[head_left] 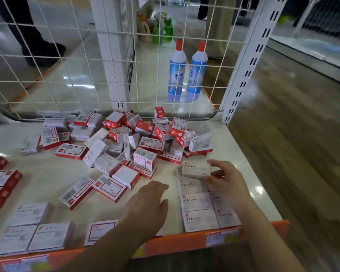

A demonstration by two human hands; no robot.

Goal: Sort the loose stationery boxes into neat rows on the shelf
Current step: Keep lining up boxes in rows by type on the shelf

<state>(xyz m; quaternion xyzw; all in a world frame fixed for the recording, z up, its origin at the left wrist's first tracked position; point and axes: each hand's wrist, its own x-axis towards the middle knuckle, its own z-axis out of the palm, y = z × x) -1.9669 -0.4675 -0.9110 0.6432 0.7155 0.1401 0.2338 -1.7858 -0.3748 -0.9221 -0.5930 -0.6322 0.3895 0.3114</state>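
Staples box (pixel 196 169) pinched at its right end by right hand (pixel 227 179), thumb and fingers curled round it, at the far end of a neat row of staples boxes (pixel 198 205) near the shelf (pixel 241 154) front. Left hand (pixel 149 205) flat, fingers together, holding nothing. Loose pile of red-and-white boxes (pixel 133 142) farther back.

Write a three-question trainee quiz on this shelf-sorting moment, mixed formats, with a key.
1. True or false: the right hand holds a white STAPLES box at the far end of the staples rows.
2. Multiple choice: the left hand is (a) gripping a red box, (b) flat and open above the shelf, (c) out of view.
3. Fill in: behind the wire mesh stand two ___ bottles with red caps.

Key: 1 true; 2 b; 3 blue.
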